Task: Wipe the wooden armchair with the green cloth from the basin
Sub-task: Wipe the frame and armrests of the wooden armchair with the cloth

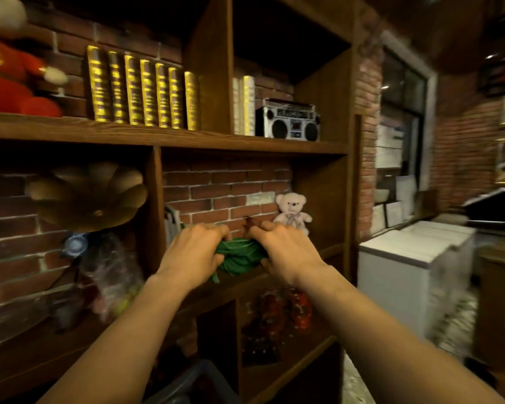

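Note:
The green cloth (239, 256) is bunched and twisted between my two hands, held out in front of a wooden bookshelf. My left hand (193, 252) grips its left end and my right hand (286, 250) grips its right end, both with fingers curled over it. A short tail of cloth hangs below my left hand. A dark rounded rim at the bottom centre (187, 383) may be the basin; it is too dark and blurred to tell. No armchair is in view.
The wooden bookshelf (245, 145) fills the view, holding gold-spined books (140, 91), a small boombox (289, 119), a pale teddy bear (292, 209), a brass gramophone horn (91, 195) and a red plush toy (9, 74). White chest freezers (414, 258) stand to the right.

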Demonstrator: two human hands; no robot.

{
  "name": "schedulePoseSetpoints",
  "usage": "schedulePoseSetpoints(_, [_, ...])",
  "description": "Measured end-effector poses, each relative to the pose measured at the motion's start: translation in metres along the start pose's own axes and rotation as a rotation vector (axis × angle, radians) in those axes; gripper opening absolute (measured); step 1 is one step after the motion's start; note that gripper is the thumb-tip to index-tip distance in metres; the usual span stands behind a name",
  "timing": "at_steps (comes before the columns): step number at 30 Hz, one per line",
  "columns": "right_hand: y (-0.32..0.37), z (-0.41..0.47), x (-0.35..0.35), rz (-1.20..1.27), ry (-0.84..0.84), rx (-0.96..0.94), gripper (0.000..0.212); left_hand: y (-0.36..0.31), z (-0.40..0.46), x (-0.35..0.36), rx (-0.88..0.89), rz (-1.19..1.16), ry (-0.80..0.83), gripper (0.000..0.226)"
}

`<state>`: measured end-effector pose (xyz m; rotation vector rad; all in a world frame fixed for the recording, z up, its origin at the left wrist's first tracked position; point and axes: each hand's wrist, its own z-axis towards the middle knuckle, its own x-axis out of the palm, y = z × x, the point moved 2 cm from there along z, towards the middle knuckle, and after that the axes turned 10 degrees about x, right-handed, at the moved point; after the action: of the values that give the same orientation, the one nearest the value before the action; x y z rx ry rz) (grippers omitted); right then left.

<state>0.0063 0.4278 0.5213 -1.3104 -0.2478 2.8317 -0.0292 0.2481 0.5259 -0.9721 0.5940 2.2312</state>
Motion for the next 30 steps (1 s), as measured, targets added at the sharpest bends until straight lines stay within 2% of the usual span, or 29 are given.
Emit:
schedulePoseSetpoints(5, [-0.084, -0.043, -0.023, -0.106, 0.014, 0.15, 0.058, -0.078, 0.055, 0.025, 0.144, -0.103, -0.032, 0.035])
schedulePoseSetpoints(11, [-0.176, -0.111, -0.057, -0.237, 0.049, 0.316, 0.046, -0.184, 0.103, 0.049, 0.304, -0.274, -0.068, 0.034])
schedulePoseSetpoints(17, [-0.255, -0.188, -0.095, -0.34, 0.054, 0.448, 0.047, -0.296, 0.137, 0.062, 0.445, -0.406, -0.08, 0.033])
schedulePoseSetpoints(23, [-0.31, -0.256, -0.128, -0.404, 0.071, 0.556, 0.049, -0.392, 0.154, 0.075, 0.541, -0.487, -0.106, 0.034])
schedulePoseSetpoints(30, [-0.355, -0.313, -0.124, -0.412, 0.115, 0.612, 0.049, -0.461, 0.162, 0.11, 0.59, -0.546, -0.057, 0.034])
